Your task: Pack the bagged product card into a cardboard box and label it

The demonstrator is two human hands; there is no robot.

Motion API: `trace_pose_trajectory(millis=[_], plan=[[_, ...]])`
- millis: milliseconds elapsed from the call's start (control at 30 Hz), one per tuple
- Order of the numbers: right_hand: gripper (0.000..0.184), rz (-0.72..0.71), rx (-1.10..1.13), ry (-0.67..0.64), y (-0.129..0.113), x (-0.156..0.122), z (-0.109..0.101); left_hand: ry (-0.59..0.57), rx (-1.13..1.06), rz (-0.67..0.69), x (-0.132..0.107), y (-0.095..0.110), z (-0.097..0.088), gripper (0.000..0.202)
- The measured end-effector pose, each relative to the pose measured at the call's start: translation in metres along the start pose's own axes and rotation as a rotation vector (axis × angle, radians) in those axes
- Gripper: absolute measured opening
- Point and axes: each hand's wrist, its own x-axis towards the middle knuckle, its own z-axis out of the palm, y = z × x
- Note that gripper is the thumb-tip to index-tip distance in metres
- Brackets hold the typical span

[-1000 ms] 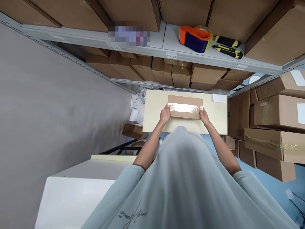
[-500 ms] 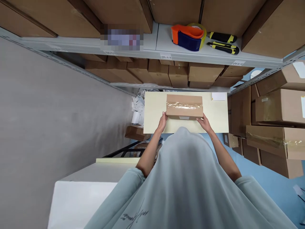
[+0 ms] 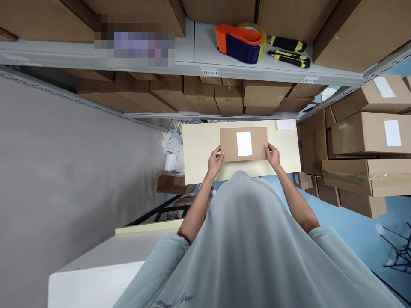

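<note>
A brown cardboard box [image 3: 228, 145] is over the pale yellow tabletop [image 3: 199, 158], with a white label [image 3: 244, 143] on the side facing me. My left hand [image 3: 215, 161] grips the box at its lower left edge, fingers bent against it. On the opposite side, my right hand [image 3: 272, 155] holds the right edge between thumb and fingers. Whether the box rests fully on the tabletop or is slightly lifted, I cannot tell. A small white card [image 3: 285, 125] lies at the tabletop's far right corner.
Above the table, a metal shelf [image 3: 205, 34] carries boxes, an orange and blue tape dispenser [image 3: 239, 42] and two utility knives [image 3: 289, 51]. Stacked cartons [image 3: 349, 175] stand at the right. White paper scraps [image 3: 173, 143] and an open carton [image 3: 173, 184] are left of the table.
The box has been turned over: its taped face was up before, and now the face with the white label shows. Both hands have stayed at its sides. The whole view has shifted slightly.
</note>
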Motion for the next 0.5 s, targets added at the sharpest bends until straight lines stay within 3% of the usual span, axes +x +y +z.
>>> trace_pose_trajectory(millis=[200,367,500], plan=[[0.089,0.024,0.009,0.111,0.007,0.001,0.001,0.025,0.111,0.014,-0.002,0.003,-0.007,0.065],[0.089,0.041,-0.046,0.293,0.025,-0.013,-0.022,0.172,0.287,0.301,-0.004,0.029,-0.006,0.045],[0.084,0.024,-0.106,0.395,0.042,-0.027,-0.039,0.059,0.295,0.459,-0.003,0.057,0.018,0.037]])
